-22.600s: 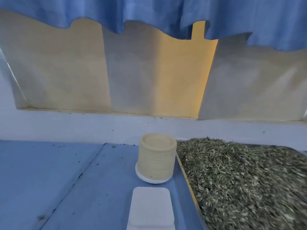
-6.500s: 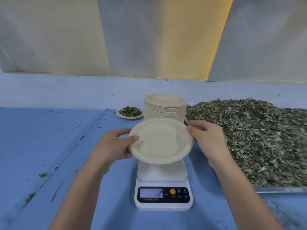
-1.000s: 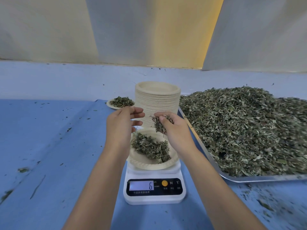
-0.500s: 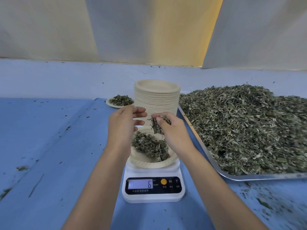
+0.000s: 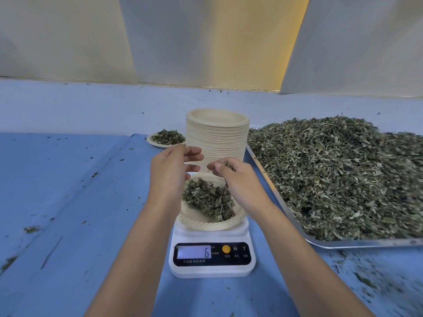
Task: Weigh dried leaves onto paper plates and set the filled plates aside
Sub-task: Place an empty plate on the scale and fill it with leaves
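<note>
A paper plate [image 5: 201,223] with a small heap of dried leaves [image 5: 207,199] sits on a white digital scale [image 5: 211,259] whose display reads 6. Above the plate, my right hand [image 5: 238,179] pinches a small tuft of leaves between thumb and fingers. My left hand [image 5: 170,172] hovers beside it over the plate's left rim, fingers relaxed and holding nothing. A large pile of dried leaves [image 5: 338,172] fills a metal tray [image 5: 366,243] on the right.
A tall stack of paper plates [image 5: 217,136] stands just behind the scale. A filled plate [image 5: 166,138] lies to its left at the back. The blue table cover [image 5: 68,202] carries scattered leaf crumbs. A wall ledge runs behind.
The tuft in my right hand has shrunk over the last second, with both hands staying above the plate. The scale still reads 6.
</note>
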Demonstrator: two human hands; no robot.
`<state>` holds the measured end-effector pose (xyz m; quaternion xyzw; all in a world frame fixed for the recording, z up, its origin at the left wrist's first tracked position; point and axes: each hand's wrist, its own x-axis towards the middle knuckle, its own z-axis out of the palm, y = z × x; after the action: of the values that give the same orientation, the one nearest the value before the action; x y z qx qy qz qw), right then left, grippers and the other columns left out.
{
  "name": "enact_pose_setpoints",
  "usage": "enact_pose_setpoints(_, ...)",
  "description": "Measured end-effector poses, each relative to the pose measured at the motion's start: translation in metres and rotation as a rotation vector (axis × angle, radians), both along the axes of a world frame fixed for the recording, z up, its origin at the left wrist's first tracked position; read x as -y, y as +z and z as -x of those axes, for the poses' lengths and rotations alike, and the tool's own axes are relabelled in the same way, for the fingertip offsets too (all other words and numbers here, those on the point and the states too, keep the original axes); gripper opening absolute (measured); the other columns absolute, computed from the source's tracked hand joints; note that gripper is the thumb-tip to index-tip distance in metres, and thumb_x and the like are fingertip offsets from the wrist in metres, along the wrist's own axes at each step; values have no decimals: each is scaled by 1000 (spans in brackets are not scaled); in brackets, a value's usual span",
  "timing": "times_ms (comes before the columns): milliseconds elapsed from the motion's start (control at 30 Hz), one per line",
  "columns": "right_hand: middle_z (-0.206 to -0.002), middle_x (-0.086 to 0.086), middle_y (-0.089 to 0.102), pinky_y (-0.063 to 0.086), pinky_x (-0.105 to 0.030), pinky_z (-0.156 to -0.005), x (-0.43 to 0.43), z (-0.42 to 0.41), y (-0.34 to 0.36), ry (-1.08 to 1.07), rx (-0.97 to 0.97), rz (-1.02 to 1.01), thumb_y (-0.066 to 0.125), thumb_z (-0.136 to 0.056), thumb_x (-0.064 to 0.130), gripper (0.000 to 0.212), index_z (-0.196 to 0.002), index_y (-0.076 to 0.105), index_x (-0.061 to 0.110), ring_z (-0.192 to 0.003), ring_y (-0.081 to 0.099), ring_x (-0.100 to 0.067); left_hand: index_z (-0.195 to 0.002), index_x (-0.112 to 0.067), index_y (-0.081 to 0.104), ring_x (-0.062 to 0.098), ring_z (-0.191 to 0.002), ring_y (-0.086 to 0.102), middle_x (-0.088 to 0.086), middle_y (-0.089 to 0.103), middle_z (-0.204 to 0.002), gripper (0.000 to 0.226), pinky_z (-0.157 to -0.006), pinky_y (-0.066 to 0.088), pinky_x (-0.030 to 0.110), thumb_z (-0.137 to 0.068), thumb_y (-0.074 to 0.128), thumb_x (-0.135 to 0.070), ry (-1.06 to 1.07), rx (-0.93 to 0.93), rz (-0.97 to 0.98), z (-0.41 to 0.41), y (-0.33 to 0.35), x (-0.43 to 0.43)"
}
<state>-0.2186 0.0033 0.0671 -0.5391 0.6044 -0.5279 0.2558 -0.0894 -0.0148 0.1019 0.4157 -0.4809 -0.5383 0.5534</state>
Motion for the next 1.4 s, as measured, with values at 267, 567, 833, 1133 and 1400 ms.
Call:
enact_pose_setpoints(267, -98, 3, 67, 55, -27, -84, -1, 1, 1, 38, 200, 75, 47, -99, 11, 23, -89, 66, 18, -93, 65, -14, -81, -13, 70, 2, -48, 55, -6, 72, -69, 25, -51, 39, 17, -90, 47, -16, 2, -9, -2, -1, -1, 1)
enact_pose_setpoints(567, -80, -1, 66, 48, -17, -61, -3, -1, 6, 32, 265, 153, 43, -100, 7, 20, -100, 63, 6, -65, 58, -10, -79, -14, 70, 3, -48, 55, -6, 71, -68, 24, -54, 39, 19, -90, 48, -17, 5, -8, 1, 0, -2, 1)
enact_pose_setpoints(833, -126, 9, 60, 39, -16, -101, 0, 4, -3, 79, 114, 83, 63, -91, 25, 44, -134, 54, 22, -110, 55, 5, -78, -15, 70, 2, -47, 55, -6, 71, -67, 25, -49, 39, 16, -91, 48, -17, -2, -10, -14, -1, -2, 3)
enact_pose_setpoints(1133, -84, -1, 71, 53, -22, -81, 1, 6, -1, -51, 234, 132, 52, -96, 8, 21, -109, 68, 7, -76, 67, -9, -80, -13, 69, 1, -47, 54, -7, 71, -67, 26, -44, 38, 12, -90, 45, -15, -6, 1, -15, 0, -2, 2)
enact_pose_setpoints(1400, -82, 13, 68, 42, -8, -61, -9, 36, 7, -287, -164, 114, 54, -94, 13, 20, -101, 71, 18, -62, 56, 9, -78, -13, 68, 3, -47, 54, -6, 71, -67, 26, -46, 38, 13, -91, 45, -15, -51, 2, -8, 8, 1, -5)
